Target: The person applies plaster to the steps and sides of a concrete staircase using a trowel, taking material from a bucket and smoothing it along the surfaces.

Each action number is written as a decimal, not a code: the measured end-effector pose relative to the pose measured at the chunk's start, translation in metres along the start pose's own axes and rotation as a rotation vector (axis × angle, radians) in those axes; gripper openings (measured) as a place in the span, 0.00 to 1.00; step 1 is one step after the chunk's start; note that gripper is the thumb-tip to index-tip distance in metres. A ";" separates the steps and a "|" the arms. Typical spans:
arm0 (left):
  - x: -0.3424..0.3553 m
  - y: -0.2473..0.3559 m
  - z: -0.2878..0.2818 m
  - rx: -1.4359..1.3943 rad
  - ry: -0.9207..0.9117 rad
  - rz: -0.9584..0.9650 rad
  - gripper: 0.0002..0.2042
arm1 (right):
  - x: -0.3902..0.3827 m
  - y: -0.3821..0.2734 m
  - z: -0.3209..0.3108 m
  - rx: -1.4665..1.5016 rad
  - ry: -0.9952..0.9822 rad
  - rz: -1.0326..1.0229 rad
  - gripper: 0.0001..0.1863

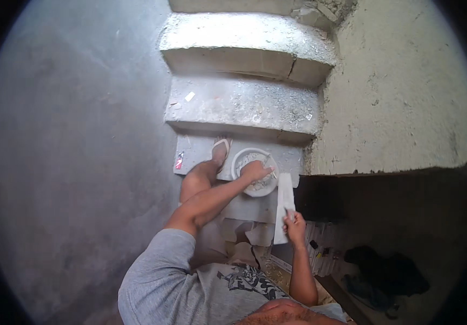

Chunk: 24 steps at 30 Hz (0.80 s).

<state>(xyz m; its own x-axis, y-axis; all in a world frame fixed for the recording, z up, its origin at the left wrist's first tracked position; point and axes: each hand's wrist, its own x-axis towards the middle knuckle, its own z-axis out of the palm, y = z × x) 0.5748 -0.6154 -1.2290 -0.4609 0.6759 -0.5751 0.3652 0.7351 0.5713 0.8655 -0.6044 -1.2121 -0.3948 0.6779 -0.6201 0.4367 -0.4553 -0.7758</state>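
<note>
A round white bucket (235, 160) with pale, lumpy material inside stands on a concrete step. My left hand (255, 170) is over it, fingers closed around something thin and light-coloured; its kind is not clear. To the right and nearer to me, my right hand (295, 227) is closed around the handle of a plastering trowel (283, 189). Its long, flat, whitish blade points away from me and its far end lies close beside the bucket's rim. My fingers hide most of the handle.
Dusty concrete steps (244, 97) rise ahead, with grit and paper scraps on them. A smooth grey wall (82, 151) runs along the left, a rough plastered wall (401, 97) along the right. Below it, a dark drop holds dark cloth (387, 271). My sandalled foot (221, 150) rests beside the bucket.
</note>
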 end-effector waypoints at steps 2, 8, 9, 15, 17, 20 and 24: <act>0.008 0.009 -0.009 -0.087 0.065 -0.051 0.25 | 0.001 0.002 0.004 0.008 -0.002 0.053 0.13; -0.012 0.079 -0.102 -0.567 0.022 0.186 0.20 | -0.014 0.011 -0.037 -0.060 0.045 0.086 0.09; -0.020 0.093 -0.118 -0.633 -0.016 0.230 0.18 | -0.019 -0.001 -0.038 0.006 0.045 0.109 0.09; -0.011 0.178 -0.159 -0.729 -0.092 0.377 0.16 | -0.030 -0.021 -0.049 -0.195 0.139 -0.160 0.09; 0.001 0.193 -0.164 -0.842 -0.076 0.375 0.15 | -0.030 -0.022 -0.044 -0.232 0.147 -0.190 0.09; 0.040 0.201 -0.186 -0.934 -0.053 0.384 0.12 | -0.030 -0.019 -0.036 -0.239 0.148 -0.166 0.12; 0.079 0.208 -0.196 -1.146 -0.053 0.342 0.09 | -0.031 -0.016 -0.026 -0.233 0.137 -0.150 0.12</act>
<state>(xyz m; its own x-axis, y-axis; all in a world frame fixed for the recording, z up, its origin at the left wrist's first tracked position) 0.4555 -0.4198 -1.0409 -0.4366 0.8483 -0.2997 -0.4836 0.0596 0.8733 0.8918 -0.6028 -1.1770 -0.3636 0.8061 -0.4669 0.5614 -0.2103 -0.8004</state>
